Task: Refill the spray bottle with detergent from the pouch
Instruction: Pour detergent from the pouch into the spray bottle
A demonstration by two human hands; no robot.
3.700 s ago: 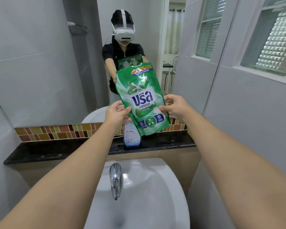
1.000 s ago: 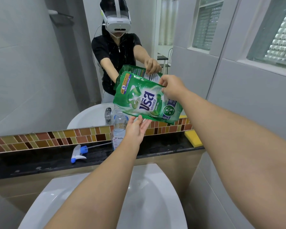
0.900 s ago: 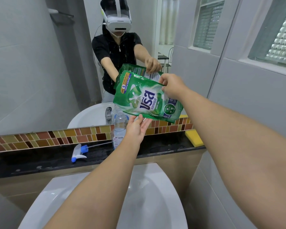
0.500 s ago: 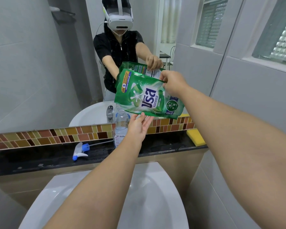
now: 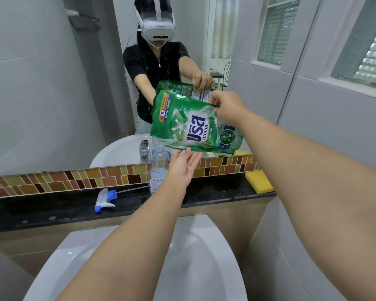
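Right hand (image 5: 225, 107) pinched shut on the upper corner of a glossy green plastic detergent pouch (image 5: 193, 124), which hangs tilted on its side above the counter. Left hand (image 5: 182, 168) held flat and open, palm up, fingertips touching the pouch's lower edge as a support. Judged from its bulging, sagging film, the pouch is full, fairly heavy, soft and slippery; a two-point hold, one corner pinched and the belly cradled, suits it best. Printed on its face: large blue Thai lettering, a yellow ring with the numeral "5", and a round green emblem; the smaller text is illegible. Just left of the left hand stands a clear uncapped plastic spray bottle (image 5: 157, 170), its label too small to read. Farther left on the black stone ledge (image 5: 52, 209) lies a white-and-blue trigger sprayer head (image 5: 103, 200).
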